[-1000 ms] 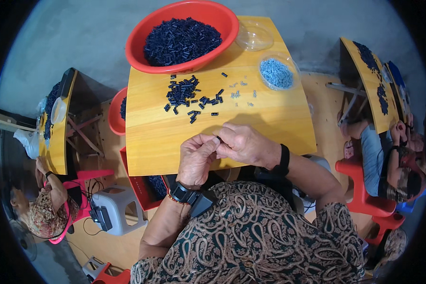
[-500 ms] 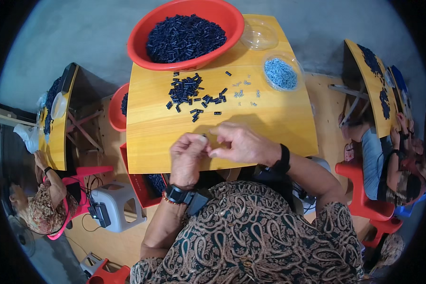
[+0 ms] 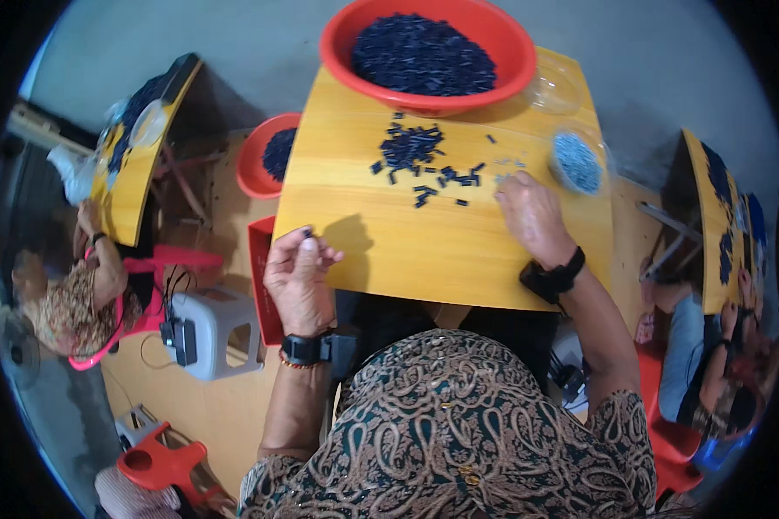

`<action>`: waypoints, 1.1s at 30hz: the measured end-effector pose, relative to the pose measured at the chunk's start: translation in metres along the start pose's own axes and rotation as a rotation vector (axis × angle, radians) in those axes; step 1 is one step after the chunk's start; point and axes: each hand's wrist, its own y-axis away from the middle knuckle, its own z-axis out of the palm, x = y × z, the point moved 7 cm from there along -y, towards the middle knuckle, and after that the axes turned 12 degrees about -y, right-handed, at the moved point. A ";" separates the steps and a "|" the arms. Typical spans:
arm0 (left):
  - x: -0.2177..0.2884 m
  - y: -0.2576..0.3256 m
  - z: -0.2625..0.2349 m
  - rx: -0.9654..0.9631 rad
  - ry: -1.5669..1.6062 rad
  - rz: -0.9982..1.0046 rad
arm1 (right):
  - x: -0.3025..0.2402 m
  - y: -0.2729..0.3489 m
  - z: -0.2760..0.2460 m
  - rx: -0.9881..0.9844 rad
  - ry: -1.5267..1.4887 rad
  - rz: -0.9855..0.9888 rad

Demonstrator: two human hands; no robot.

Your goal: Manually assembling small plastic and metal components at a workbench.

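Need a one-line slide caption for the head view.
Left hand pinches a small dark part; right hand reaches the scattered parts on the yellow table.

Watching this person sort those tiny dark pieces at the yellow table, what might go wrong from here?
The left hand pinches one small dark piece right at the table's near left edge, above a red tray; a slip would likely drop it off the table. The right hand reaches among tiny pale bits close to a clear bowl of blue bits near the right edge; a nudge might tip it. The loose dark pile could scatter.
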 end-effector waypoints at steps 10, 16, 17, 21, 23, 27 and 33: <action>-0.003 0.003 -0.049 0.179 0.045 0.005 | 0.008 -0.006 0.005 -0.094 -0.059 0.001; -0.019 0.014 -0.143 0.627 0.063 -0.001 | 0.003 -0.008 0.004 -0.106 -0.195 0.000; -0.032 0.016 -0.159 0.720 0.017 -0.109 | 0.001 -0.006 0.002 -0.099 -0.192 0.008; -0.069 0.012 -0.202 0.738 -0.265 -0.288 | -0.010 0.008 -0.006 -0.008 -0.331 0.019; -0.059 0.013 -0.172 0.844 -0.292 -0.217 | -0.012 0.016 -0.005 0.007 -0.391 0.065; 0.012 -0.007 -0.068 0.509 -0.679 0.297 | -0.011 0.033 0.003 0.011 -0.467 0.123; -0.001 -0.045 0.061 0.035 -0.761 0.300 | -0.014 0.042 0.007 -0.002 -0.683 0.223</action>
